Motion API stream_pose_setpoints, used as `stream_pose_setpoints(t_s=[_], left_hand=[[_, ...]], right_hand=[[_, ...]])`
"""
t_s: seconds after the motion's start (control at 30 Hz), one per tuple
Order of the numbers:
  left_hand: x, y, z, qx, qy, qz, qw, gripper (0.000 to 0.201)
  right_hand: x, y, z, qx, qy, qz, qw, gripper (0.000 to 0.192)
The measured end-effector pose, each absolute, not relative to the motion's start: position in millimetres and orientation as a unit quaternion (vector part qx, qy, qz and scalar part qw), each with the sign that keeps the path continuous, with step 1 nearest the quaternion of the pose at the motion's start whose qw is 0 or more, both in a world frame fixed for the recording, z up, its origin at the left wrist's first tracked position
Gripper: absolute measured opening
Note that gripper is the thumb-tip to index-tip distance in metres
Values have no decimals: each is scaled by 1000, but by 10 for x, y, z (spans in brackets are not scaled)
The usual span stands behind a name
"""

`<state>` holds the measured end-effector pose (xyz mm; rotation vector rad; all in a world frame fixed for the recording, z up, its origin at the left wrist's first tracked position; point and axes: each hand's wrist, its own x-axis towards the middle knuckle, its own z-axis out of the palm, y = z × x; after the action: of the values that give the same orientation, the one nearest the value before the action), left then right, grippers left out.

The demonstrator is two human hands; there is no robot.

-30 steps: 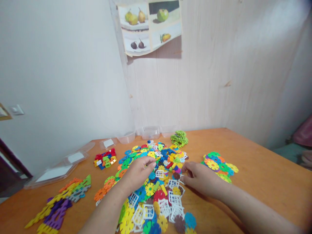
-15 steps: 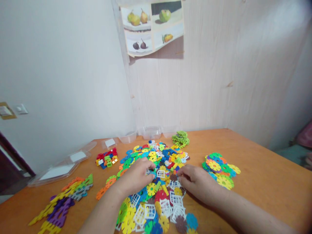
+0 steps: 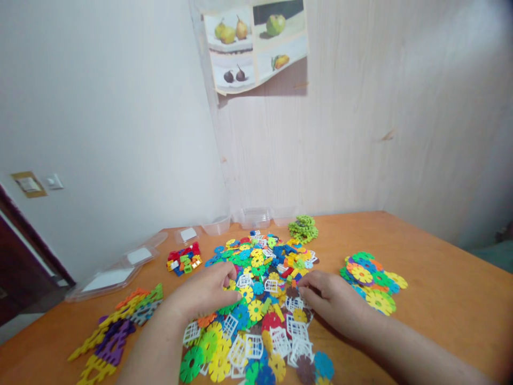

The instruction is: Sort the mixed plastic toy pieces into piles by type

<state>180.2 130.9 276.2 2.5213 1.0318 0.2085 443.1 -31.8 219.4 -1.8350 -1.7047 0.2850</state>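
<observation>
A heap of plastic building pieces spreads between my hands, with flower-shaped discs in many colours, white lattice window pieces and small bricks. My left hand is over the heap's left side, its thumb and bent fingers apart with nothing visible between them. Green and yellow discs lie under its thumb. At the heap's right edge rests my right hand, fingers loosely bent and a gap showing beside the thumb. Its fingertips are near a brown disc and a white window piece; I see nothing held there.
Sorted groups surround the heap: flower discs at right, green interlocking pieces behind, bricks at back left, and zigzag pieces at front left. Clear plastic tubs and lids line the table's back and left edges.
My left hand has moved left and back from the middle of the heap, uncovering a white window piece and discs. My right hand stays in place. The view has shifted slightly left.
</observation>
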Motion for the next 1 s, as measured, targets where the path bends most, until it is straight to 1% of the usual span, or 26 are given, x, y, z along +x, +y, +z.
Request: stream_pose_setpoints(t_s=[0.2, 0.27, 0.4, 0.53, 0.6, 0.77, 0.83, 1.0], left_hand=[[1777, 1263, 2791, 901, 384, 22, 200, 46], [1823, 1239, 2794, 905, 381, 15, 188, 43], [1938, 1223, 2750, 914, 366, 16, 176, 26], [2010, 1205, 2722, 917, 346, 25, 197, 15], [1999, 1175, 2763, 916, 342, 24, 207, 18], [1902, 1101, 2893, 913, 342, -4, 225, 44], [1893, 1109, 2873, 914, 345, -5, 214, 43], [1932, 1209, 2728, 920, 332, 14, 207, 31]], right_hand=[[4421, -317, 2206, -689, -648, 118, 303, 26], [4416, -321, 2205, -689, -648, 116, 301, 26], [4410, -323, 2203, -687, -653, 115, 297, 27], [4406, -321, 2208, -687, -654, 113, 297, 27], [4404, -321, 2211, -685, -655, 116, 297, 27], [4403, -324, 2211, -683, -656, 115, 300, 26], [4400, -325, 2211, -679, -660, 119, 300, 26], [4386, -321, 2219, -675, -658, 132, 307, 25]])
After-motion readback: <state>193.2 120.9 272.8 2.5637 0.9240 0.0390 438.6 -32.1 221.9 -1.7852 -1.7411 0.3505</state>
